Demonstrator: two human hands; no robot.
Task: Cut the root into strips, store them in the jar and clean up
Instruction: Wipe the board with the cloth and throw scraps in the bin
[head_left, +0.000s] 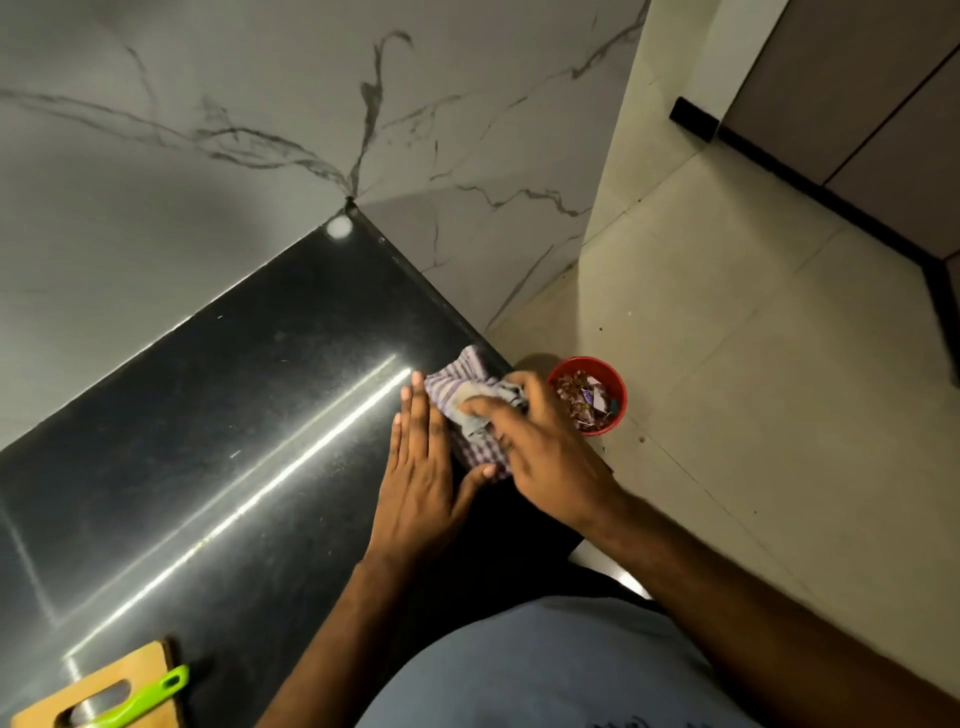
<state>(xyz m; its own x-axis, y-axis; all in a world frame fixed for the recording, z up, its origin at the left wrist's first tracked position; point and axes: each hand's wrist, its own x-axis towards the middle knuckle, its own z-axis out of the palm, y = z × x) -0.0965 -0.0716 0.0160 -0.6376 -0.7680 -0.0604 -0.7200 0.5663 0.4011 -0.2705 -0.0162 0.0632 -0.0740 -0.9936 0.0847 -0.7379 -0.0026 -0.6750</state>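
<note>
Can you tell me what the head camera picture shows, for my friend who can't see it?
A person's right hand grips a striped cloth at the edge of a black counter, while the left hand lies flat beside it. A red bin of scraps stands on the floor below. A cutting board sits nearby.

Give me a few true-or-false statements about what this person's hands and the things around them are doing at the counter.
1. The right hand grips a striped cloth at the counter's edge. True.
2. The left hand holds a knife. False: it lies flat, fingers straight, beside the cloth.
3. The red bin sits on the black counter. False: it stands on the floor below, with scraps inside.
4. A green-handled tool lies on the wooden board. True.
</note>
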